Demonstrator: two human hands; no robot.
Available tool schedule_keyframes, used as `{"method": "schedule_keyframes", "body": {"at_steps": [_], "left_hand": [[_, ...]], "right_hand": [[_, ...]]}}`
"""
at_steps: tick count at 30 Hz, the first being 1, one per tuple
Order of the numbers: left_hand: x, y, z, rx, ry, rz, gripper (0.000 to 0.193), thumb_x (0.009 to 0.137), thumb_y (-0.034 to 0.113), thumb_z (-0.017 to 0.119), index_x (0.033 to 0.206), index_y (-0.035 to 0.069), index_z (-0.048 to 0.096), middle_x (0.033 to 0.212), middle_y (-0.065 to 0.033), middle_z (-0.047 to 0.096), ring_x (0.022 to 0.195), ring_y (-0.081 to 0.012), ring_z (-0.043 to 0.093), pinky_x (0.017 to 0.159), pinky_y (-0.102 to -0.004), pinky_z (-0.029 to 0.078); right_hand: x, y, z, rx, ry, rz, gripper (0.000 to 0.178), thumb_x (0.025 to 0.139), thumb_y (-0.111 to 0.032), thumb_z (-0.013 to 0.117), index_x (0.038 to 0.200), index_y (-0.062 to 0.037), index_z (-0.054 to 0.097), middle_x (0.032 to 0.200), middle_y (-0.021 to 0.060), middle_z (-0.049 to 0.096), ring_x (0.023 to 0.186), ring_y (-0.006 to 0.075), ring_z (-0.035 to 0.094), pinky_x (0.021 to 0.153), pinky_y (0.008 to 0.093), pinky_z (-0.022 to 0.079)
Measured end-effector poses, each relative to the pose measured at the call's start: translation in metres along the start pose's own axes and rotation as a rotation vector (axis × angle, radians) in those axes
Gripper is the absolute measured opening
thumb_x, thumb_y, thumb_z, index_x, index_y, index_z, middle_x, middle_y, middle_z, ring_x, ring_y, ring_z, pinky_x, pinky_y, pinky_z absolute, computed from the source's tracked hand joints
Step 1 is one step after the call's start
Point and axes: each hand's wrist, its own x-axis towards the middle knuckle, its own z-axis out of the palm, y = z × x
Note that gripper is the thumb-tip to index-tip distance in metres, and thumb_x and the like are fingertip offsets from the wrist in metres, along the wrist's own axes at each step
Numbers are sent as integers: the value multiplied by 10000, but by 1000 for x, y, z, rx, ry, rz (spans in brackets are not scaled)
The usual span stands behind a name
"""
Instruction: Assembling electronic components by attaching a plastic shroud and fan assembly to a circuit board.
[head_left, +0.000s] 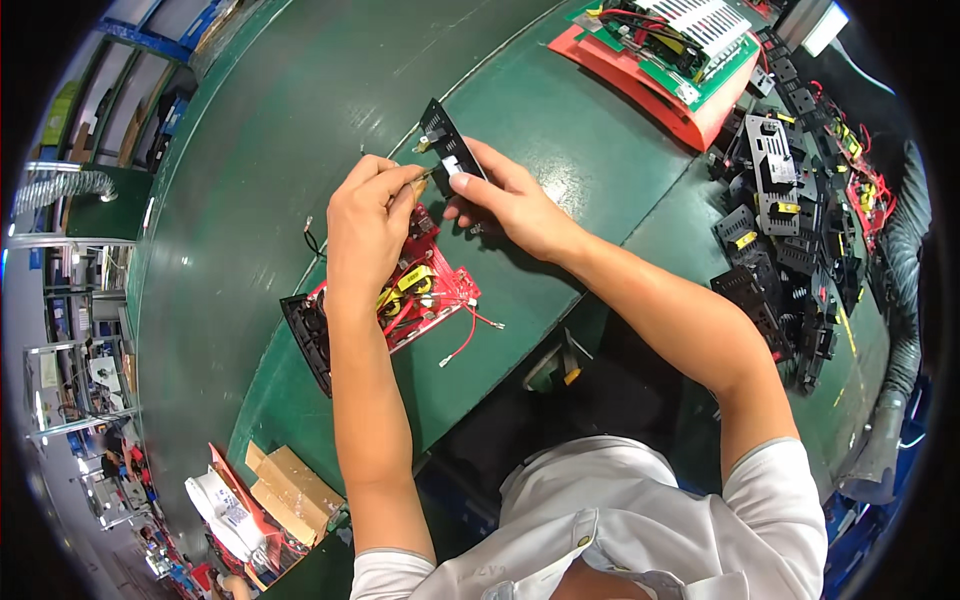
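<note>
My right hand (512, 208) grips a black slotted panel (462, 152), tilted up above the bench, with its thumb on the near face. A white rectangular part and a small metal-coloured part sit on the panel. My left hand (368, 215) is closed in a pinch at the panel's left side, on what looks like a thin dark wire. Below the hands lies an open electronic unit with a red chassis (462, 290), yellow-wrapped coils and a black end plate (306, 342). Red leads with metal terminals trail from it onto the bench. My left forearm hides part of the unit.
A red tray (640, 85) carrying a green circuit board stands at the far right. Black slotted panels (770, 170) and wired parts pile up along the right. A cardboard box (292, 490) and a white package (225, 515) lie at the lower left. A grey flexible duct (905, 310) hangs at the right edge.
</note>
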Motion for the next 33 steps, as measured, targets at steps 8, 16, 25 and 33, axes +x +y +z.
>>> {"method": "schedule_keyframes", "body": {"at_steps": [8, 16, 25, 33], "left_hand": [[0, 0, 5, 5, 17, -35, 138, 850, -5, 662, 978, -13, 712, 866, -110, 618, 665, -218, 631, 629, -327, 496], [0, 7, 8, 225, 81, 82, 79, 822, 15, 668, 883, 13, 719, 824, -111, 609, 701, -297, 648, 644, -398, 519], [0, 2, 4, 101, 6, -2, 135, 816, 45, 692, 941, 5, 719, 891, -129, 628, 775, -289, 668, 690, -387, 533], [7, -8, -20, -812, 313, -413, 298, 897, 41, 693, 1176, -46, 635, 1090, -112, 630, 875, -188, 690, 761, -278, 553]], "right_hand": [[-2, -1, 2, -150, 28, -42, 569, 1006, -208, 555, 1521, -85, 348, 1033, 8, 609, 863, 86, 609, 747, 242, 514], [-3, 8, 9, -292, 74, -98, 608, 990, -215, 567, 1524, -47, 329, 1110, 98, 522, 864, 134, 560, 767, 287, 505], [-5, 5, 8, -411, 57, -95, 578, 1008, -182, 543, 1529, -72, 318, 1125, 51, 542, 880, 109, 593, 767, 268, 514], [-8, 12, 5, -653, -2, -275, 614, 996, -123, 543, 1541, -67, 267, 1247, 77, 539, 984, 136, 606, 817, 280, 505]]}}
